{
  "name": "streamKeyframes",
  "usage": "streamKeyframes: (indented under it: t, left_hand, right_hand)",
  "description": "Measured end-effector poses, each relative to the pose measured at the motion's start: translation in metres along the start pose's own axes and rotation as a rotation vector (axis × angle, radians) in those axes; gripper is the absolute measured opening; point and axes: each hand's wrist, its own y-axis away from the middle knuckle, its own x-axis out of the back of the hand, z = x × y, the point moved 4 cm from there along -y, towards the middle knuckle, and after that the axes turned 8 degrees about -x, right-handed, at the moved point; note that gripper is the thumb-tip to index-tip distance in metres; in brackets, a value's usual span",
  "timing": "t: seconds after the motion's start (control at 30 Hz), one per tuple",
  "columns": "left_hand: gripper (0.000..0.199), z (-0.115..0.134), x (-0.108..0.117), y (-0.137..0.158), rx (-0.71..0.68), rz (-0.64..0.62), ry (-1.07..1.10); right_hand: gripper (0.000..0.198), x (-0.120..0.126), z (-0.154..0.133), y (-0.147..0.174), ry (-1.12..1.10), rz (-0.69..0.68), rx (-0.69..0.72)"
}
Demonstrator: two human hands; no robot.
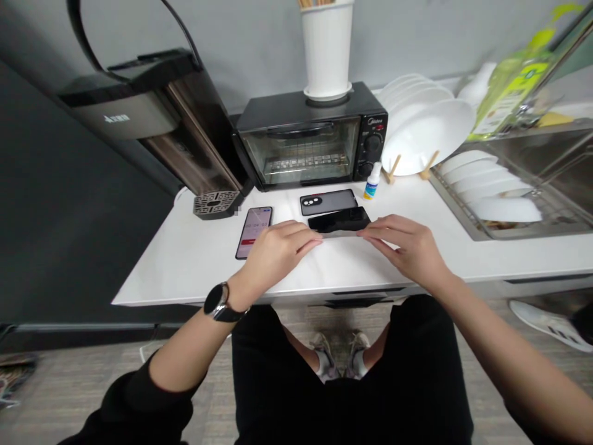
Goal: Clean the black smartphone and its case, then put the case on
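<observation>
A thin, clear screen protector (pixel 340 234) spans the gap between my two hands, seen almost edge-on. My left hand (pixel 282 247) pinches its left end, and my right hand (pixel 404 242) pinches the right end with fingers together. Just behind it lies a black phone (pixel 340 219) with a dark, glossy screen, partly overlapped by the sheet. Beyond that phone rests a translucent phone case (pixel 328 201) with a black rim and camera holes. A second phone (pixel 252 232), its screen lit with a timer, lies left of my left hand, which covers its lower right part.
A small spray bottle (pixel 372 181) stands behind the phones, before a black toaster oven (pixel 306 139) topped by a white container (pixel 327 46). A drinks dispenser (pixel 157 130) rises at left. White plates (pixel 428 136) and a sink (pixel 491 222) are at right, on the white counter (pixel 185 272).
</observation>
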Motion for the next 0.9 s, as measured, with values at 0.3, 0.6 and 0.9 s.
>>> streamKeyframes:
  t: [0.3, 0.6, 0.9]
  left_hand:
    - [0.043, 0.052, -0.049, 0.075, -0.054, -0.161, -0.152]
    - [0.085, 0.034, -0.048, 0.085, 0.019, -0.398, -0.074]
    - [0.057, -0.100, -0.062, -0.028, 0.291, -0.261, -0.089]
  right_hand:
    - [0.041, -0.028, -0.006, 0.091, 0.077, -0.181, -0.002]
    - [0.048, -0.028, 0.002, 0.084, 0.152, -0.216, -0.013]
    - [0.045, -0.047, 0.067, -0.019, 0.125, -0.204, -0.177]
